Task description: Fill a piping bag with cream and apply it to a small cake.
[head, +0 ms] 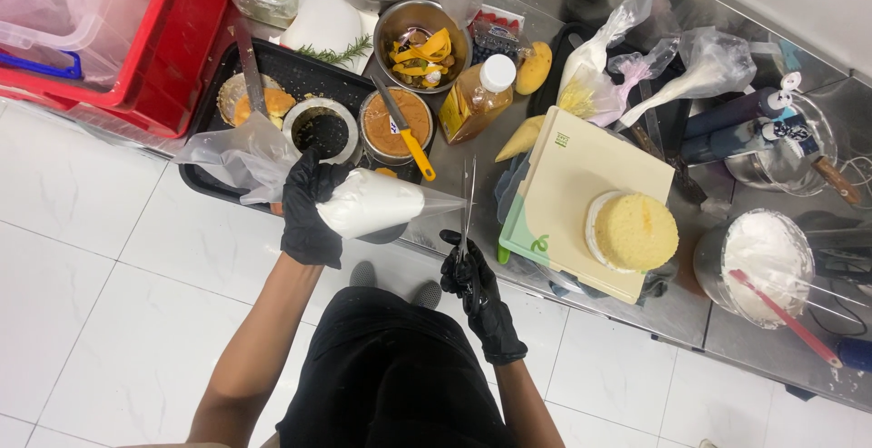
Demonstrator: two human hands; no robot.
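Gripping a white-filled piping bag (377, 203) at centre frame, the left hand (309, 216) clamps it; the right hand (472, 289) closes on scissors (467, 207). An amber bottle (474, 98) stands above.

Amber bottle (476, 95), white cap – upright beside steel bowl (420, 41).

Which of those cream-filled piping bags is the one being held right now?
The piping bag gripped in the left hand, lying sideways with its tip by the scissors. The other piping bags lie untouched behind the cutting board.
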